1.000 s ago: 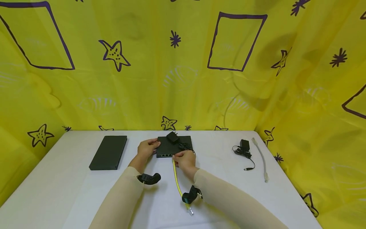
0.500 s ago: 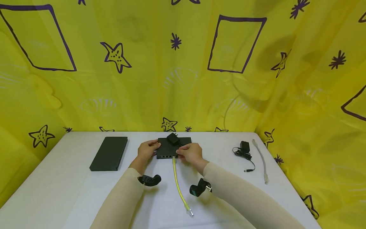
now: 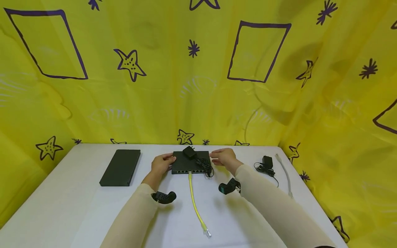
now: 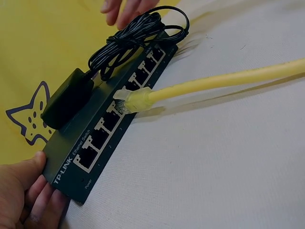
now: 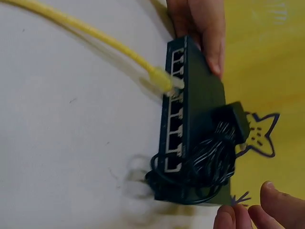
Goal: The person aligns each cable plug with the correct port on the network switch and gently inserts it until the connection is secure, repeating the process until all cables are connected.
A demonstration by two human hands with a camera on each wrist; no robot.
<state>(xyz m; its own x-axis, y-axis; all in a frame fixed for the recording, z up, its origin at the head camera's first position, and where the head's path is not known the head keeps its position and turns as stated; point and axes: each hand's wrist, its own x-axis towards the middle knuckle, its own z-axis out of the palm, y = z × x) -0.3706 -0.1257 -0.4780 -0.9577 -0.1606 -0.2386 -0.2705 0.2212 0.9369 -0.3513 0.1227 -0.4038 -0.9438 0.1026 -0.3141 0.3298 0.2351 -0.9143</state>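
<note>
A black Ethernet switch lies on the white table, its row of ports facing me. My left hand grips its left end, thumb on top and fingers at the side and below, as the left wrist view shows. One yellow network cable has a plug in a middle port; its other plug lies loose toward me. On top of the switch sit a black power adapter and its bundled cord. My right hand is beside the switch's right end, fingers loosely extended and holding nothing.
A flat black box lies to the left. At the right are a second black power adapter with its cord and a short grey cable. Behind the table hangs a yellow patterned curtain.
My right hand has let go of the yellow cable at the port and moved right, past the bundled cord, to the switch's right end. My left hand keeps its grip.
</note>
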